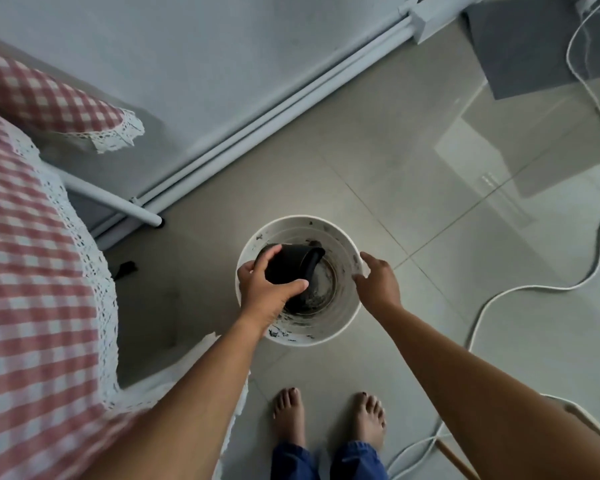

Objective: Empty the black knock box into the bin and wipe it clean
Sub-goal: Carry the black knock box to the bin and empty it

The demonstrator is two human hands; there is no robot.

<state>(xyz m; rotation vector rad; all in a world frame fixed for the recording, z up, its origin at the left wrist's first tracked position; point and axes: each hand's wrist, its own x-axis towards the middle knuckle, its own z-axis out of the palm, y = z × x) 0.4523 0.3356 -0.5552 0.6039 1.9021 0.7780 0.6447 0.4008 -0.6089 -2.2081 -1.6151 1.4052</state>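
Head view, looking straight down. White round bin [293,219] stands on the tiled floor [413,174].

Knock box [288,268] is over the bin mouth, in the bin's left half, inside the rim line. It is tipped onto its side. Long axis runs roughly left-right across the bin. Closed base is toward the left rim; open mouth points right and down toward the bin centre. Knock bar [313,260] shows across the mouth at the box's right end.

Left hand [265,289]: grip clamped on the knock box at its base end, fingers curled over the far side, thumb [297,284] across the near side.

Right hand [378,282]: grip spread, fingers fairly straight, resting against the bin's right rim. Can't tell if the thumb hooks inside the rim.

Bin inner wall is streaked with dark grounds [281,329], heaviest on the near-left wall. There is a dark ring on the bin bottom.

Around the bin:
- Left, well apart: bench [125,206], only its white leg showing, under a red-and-white checked cloth [32,271] with a lace edge.
- Right: white cable [499,294] looping on the floor.
- Near side: two bare feet [288,417], toes toward the bin, apart from it.
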